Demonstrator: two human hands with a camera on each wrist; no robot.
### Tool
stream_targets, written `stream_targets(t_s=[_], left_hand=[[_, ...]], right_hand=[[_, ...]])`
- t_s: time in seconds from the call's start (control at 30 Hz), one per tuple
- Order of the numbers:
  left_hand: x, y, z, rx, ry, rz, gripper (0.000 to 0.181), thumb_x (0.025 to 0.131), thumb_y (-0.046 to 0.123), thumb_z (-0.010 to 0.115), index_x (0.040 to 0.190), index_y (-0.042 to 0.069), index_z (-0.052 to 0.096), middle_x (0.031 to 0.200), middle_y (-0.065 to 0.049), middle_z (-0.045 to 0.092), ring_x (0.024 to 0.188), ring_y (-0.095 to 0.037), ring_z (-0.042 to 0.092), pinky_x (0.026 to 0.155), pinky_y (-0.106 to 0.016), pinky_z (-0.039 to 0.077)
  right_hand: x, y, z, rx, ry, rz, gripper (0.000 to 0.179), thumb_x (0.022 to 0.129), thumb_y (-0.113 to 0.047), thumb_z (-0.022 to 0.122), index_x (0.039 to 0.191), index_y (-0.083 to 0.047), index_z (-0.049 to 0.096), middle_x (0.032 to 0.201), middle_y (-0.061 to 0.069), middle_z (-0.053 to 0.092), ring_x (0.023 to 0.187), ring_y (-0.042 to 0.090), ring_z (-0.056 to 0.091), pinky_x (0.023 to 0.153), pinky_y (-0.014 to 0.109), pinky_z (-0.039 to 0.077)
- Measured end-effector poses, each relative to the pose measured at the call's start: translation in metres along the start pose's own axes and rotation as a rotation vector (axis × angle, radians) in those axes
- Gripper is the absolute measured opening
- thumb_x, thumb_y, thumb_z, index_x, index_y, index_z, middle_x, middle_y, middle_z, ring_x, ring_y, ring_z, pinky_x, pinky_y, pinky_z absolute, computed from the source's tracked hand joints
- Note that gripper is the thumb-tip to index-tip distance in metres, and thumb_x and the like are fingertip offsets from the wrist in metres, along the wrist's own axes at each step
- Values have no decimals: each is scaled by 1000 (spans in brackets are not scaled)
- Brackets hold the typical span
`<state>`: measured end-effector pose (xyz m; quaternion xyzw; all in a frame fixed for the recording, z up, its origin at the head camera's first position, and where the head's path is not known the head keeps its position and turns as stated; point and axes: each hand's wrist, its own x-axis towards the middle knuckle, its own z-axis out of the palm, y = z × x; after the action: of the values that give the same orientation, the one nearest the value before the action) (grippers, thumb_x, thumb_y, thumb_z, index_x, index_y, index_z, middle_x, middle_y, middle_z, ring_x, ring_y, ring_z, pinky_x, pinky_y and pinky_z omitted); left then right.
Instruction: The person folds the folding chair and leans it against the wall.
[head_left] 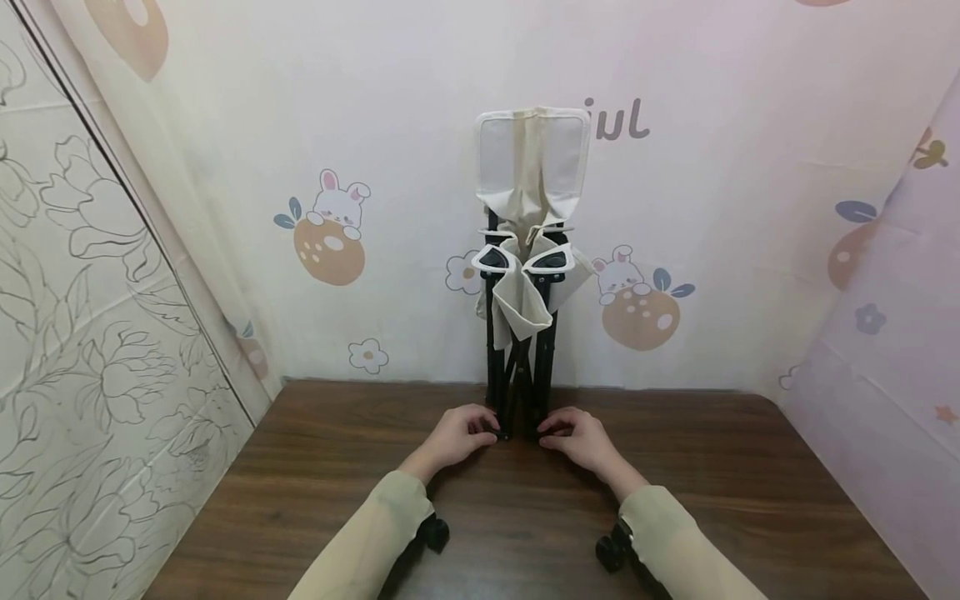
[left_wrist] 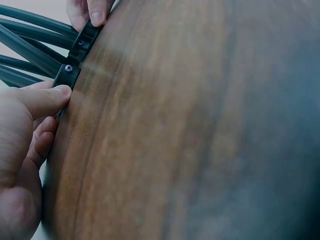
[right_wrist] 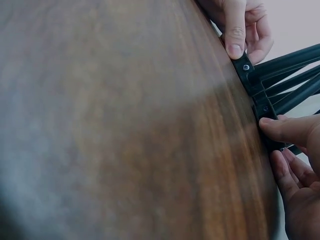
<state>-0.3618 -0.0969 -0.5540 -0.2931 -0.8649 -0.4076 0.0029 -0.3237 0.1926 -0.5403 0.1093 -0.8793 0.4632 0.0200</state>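
Note:
A folded camp chair (head_left: pixel 531 167) stands upright at the far side of the table, its cream fabric bunched between white-edged panels. Its black legs (head_left: pixel 522 367) run down close together to black plastic feet. My left hand (head_left: pixel 457 435) pinches the left foot (left_wrist: pixel 66 76) between thumb and fingers, low at the tabletop. On the other side, the right foot (right_wrist: pixel 265 111) is pinched by my right hand (head_left: pixel 581 437), thumb on the near face. In both wrist views the two feet sit side by side, with a screw showing in each.
The dark wood table (head_left: pixel 517 525) reaches back to a patterned cloth wall (head_left: pixel 420 167) right behind the chair. A flower-patterned panel (head_left: pixel 97 350) rises along the left, and another cloth (head_left: pixel 885 417) hangs at the right. Black cameras sit at both wrists.

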Motion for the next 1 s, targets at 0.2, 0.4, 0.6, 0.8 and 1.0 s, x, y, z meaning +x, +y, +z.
stream_targets(t_s=[0.2,0.4,0.6,0.8,1.0], left_hand=[[1,0,-1,-2,6,-4,13,98,10,82,110,16,80,126,-2,75,86,-5,63,76,-26,55],[1,1,-1,1,4,-18,14,99,11,82,112,17,80,116,1,75,83,-5,63,74,-27,55],[0,3,-3,16,-2,-11,14,99,11,82,112,16,80,107,3,73,82,-6,63,73,-27,55],[0,5,-9,49,-38,15,13,101,13,80,113,15,79,99,5,72,81,-5,62,72,-26,55],[-6,14,-30,84,-132,44,18,105,21,74,122,15,76,107,4,76,95,-9,68,85,-33,59]], right_hand=[[3,-1,1,-13,7,13,13,92,-6,87,101,-14,84,130,14,71,104,23,71,90,39,62],[3,0,2,0,6,11,14,90,-7,88,102,-13,84,130,13,71,101,21,74,86,34,62],[4,-1,3,-9,7,5,14,89,-6,89,101,-13,83,128,13,71,99,20,75,84,34,62],[5,-2,0,-80,-23,-22,14,90,-7,88,102,-14,84,128,13,72,100,22,74,87,39,61],[0,-7,-17,-197,-82,-117,16,96,-8,83,111,-13,82,122,8,76,115,30,71,99,53,58]])
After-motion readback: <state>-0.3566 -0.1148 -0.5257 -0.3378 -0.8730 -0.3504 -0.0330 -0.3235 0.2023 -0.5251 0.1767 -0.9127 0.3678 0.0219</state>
